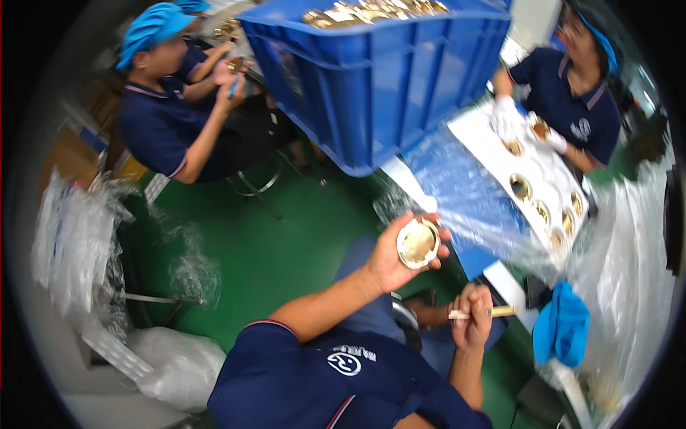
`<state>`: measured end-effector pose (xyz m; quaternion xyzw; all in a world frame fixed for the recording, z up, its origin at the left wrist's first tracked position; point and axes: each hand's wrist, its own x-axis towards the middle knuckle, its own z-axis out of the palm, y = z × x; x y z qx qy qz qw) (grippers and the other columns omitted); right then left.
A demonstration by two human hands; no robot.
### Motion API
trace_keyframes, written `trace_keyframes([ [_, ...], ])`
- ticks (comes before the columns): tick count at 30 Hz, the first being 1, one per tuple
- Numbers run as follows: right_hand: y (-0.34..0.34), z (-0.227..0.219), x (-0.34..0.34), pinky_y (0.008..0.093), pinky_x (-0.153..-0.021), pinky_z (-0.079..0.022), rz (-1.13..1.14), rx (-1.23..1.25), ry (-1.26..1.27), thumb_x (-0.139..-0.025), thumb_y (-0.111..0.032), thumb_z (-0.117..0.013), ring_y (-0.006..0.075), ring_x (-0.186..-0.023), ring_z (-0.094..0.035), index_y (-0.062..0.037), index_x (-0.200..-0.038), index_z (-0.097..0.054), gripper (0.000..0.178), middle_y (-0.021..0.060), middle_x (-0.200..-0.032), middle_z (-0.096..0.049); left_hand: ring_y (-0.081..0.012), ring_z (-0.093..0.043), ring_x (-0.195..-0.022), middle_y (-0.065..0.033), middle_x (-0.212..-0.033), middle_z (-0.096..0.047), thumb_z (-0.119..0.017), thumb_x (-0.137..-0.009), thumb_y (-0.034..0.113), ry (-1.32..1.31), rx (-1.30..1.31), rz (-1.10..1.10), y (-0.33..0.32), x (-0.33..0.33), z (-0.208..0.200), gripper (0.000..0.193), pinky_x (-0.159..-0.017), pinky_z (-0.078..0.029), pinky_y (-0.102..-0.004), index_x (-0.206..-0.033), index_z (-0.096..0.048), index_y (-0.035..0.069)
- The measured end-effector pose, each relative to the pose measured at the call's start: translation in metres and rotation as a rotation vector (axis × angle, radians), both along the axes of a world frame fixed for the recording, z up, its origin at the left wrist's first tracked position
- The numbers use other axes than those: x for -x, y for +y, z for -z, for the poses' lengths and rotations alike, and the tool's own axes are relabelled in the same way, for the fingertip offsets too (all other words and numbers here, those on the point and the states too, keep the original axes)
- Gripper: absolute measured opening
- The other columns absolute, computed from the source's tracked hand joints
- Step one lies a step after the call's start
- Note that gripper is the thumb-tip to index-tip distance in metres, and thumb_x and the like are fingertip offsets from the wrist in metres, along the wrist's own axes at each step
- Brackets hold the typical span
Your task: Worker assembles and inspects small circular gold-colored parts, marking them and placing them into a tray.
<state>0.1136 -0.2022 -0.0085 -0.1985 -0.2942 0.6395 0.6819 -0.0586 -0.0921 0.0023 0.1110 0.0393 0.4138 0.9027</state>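
Head view, left to right: a co-worker (pixel 161 107) holds one round gold piece (pixel 236 65), then comes one blue crate (pixel 371 93), its gold heap (pixel 379 10) too crowded and blurred to count. Mid-view, the left hand (pixel 388 252) cradles one gold disc (pixel 417 243), fingers curled past its rim, off the tray's left edge. Just right, the right hand (pixel 473 322) pinches one slim pale stick (pixel 504 312), apart from the disc. Handling that single disc looks to be the step in hand; the next move, I judge, calls for a steady left grip and the stick brought nearer. On the white tray (pixel 477 141) I count six gold pieces (pixel 520 187) (blur makes that shaky): one toward the far end, two along the left edge, three at the near end. Beyond its near corner hangs one blue cap (pixel 561 325); by its right edge, a gloved co-worker (pixel 589 107) holds one more piece (pixel 539 129).
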Motion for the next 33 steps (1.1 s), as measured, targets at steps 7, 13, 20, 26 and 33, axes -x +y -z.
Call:
trace_keyframes([
  [7,-0.003,-0.005,0.001,0.0225,-0.048,-0.039,0.043,-0.001,-0.022,-0.09,-0.017,-0.049,0.0125,-0.052,-0.044,-0.0009,-0.092,-0.048,0.016,0.0091,-0.081,-0.042,-0.0375,-0.047,-0.111,-0.0229,-0.117,-0.051,-0.043,-0.086,0.041,0.032,0.141,0.021,-0.012,-0.005,-0.01,0.056,-0.097,-0.037,-0.0486,-0.126,-0.042,0.002],
  [13,-0.012,-0.003,0.002,0.0236,-0.048,-0.04,0.115,0.039,-0.022,-0.093,-0.024,-0.044,0.0134,-0.055,-0.046,-0.0003,-0.092,-0.049,0.024,0.0091,-0.079,-0.043,-0.037,-0.043,-0.116,-0.0221,-0.124,-0.047,-0.042,-0.086,0.038,0.03,0.173,0.093,-0.027,-0.009,-0.014,0.059,-0.099,-0.034,-0.0483,-0.132,-0.034,0.001],
  [20,-0.018,-0.001,0.006,0.0254,-0.049,-0.041,0.108,-0.02,0.015,-0.095,-0.031,-0.037,0.0147,-0.055,-0.048,0.0009,-0.092,-0.051,0.035,0.0104,-0.076,-0.047,-0.0364,-0.048,-0.11,-0.0225,-0.119,-0.049,-0.035,-0.091,0.051,-0.003,0.164,0.105,-0.037,-0.007,-0.012,0.062,-0.092,-0.043,-0.0455,-0.127,-0.039,0.002],
  [26,-0.019,-0.001,0.008,0.0259,-0.049,-0.041,0.093,-0.027,0.021,-0.095,-0.032,-0.037,0.0148,-0.054,-0.048,-0.0004,-0.09,-0.052,0.036,0.0093,-0.071,-0.046,-0.0348,-0.053,-0.102,-0.0229,-0.115,-0.05,-0.033,-0.088,0.059,0.01,0.145,0.107,-0.039,-0.002,-0.011,0.068,-0.085,-0.048,-0.0443,-0.124,-0.041,0.002],
  [33,-0.019,-0.001,0.009,0.0259,-0.049,-0.041,0.071,-0.035,0.039,-0.095,-0.034,-0.036,0.0148,-0.054,-0.048,-0.0008,-0.089,-0.053,0.038,0.009,-0.07,-0.046,-0.0341,-0.058,-0.091,-0.0219,-0.108,-0.055,-0.027,-0.088,0.061,0.085,0.195,0.1,-0.039,-0.001,-0.02,0.07,-0.075,-0.051,-0.042,-0.117,-0.048,0.001],
])
